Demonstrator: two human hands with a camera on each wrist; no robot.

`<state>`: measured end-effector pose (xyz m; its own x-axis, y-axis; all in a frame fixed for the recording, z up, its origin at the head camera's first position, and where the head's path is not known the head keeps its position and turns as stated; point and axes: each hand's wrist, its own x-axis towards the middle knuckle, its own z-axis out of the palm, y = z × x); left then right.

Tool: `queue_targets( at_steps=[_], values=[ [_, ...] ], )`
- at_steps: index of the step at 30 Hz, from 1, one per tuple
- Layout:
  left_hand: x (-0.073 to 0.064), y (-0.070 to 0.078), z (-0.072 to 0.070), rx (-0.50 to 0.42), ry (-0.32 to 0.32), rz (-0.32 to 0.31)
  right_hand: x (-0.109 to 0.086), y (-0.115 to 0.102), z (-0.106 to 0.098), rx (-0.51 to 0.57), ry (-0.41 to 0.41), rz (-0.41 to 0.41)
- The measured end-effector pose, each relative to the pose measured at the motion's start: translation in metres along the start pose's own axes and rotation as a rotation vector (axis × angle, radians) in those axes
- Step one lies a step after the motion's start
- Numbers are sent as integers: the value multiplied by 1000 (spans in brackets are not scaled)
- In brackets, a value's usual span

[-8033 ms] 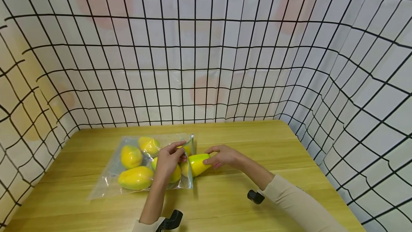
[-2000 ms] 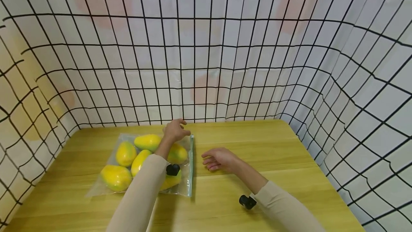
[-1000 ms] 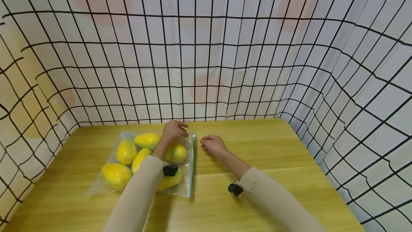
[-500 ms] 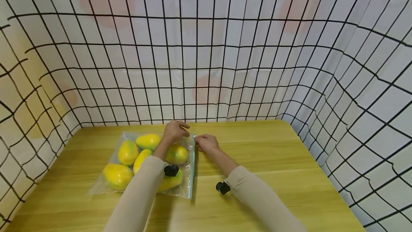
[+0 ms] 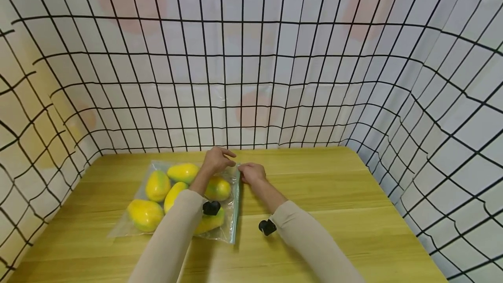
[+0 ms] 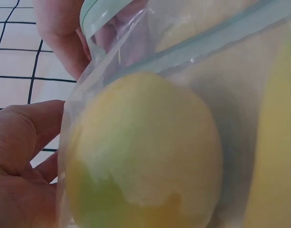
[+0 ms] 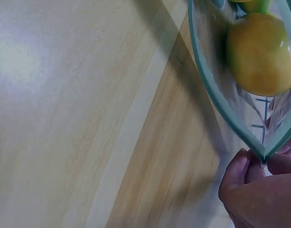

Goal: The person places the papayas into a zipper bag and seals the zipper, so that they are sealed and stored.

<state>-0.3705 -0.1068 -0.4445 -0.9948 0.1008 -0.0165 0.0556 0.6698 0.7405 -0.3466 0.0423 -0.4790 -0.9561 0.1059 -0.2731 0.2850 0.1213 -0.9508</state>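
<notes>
A clear zip bag [image 5: 232, 226] lies on the table with several yellow-green fruits [image 5: 158, 185] inside, shaped like papayas or mangoes. Its pale teal zip edge runs down the right side. At the far end of that edge, my right hand [image 5: 253, 173] pinches the corner between thumb and finger. The right wrist view shows the zip mouth [image 7: 212, 95] spread apart, with one fruit [image 7: 261, 54] inside. My left hand [image 5: 217, 160] is over the bag's far side, thumb and forefinger apart; in the left wrist view its fingers [image 6: 38, 116] are at the film. My left forearm covers part of the bag.
Wooden table [image 5: 334, 213] extends to the right of the bag. Black wire grid [image 5: 251, 56] encloses the back and sides, with a white patterned sheet behind it. A small black wrist camera [image 5: 267, 227] hangs at the right sleeve.
Earlier, my right hand held a fruit at the bag's mouth; that fruit is now inside. My left hand went to the bag's far side. My right hand moved up and left and pinched the corner.
</notes>
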Motion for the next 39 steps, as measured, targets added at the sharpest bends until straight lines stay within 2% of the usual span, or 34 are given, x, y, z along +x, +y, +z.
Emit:
queue_targets(
  at_steps=[5, 8, 19, 27, 39],
  values=[
    [0, 3, 4, -15, -41, 26, -2, -5, -4, 47, 7, -2],
    [-1, 3, 5, -22, -46, 20, -3, -7, -4, 76, 0, 0],
    [1, -2, 7, -29, -19, -27, 0, -6, -3, 108, -18, -1],
    [1, -1, 8, -106, 11, -48, 0, -9, -5, 115, -24, 6],
    [-2, -1, 5, -118, 35, -77, -2, -4, -2, 110, -14, -19]
  ],
)
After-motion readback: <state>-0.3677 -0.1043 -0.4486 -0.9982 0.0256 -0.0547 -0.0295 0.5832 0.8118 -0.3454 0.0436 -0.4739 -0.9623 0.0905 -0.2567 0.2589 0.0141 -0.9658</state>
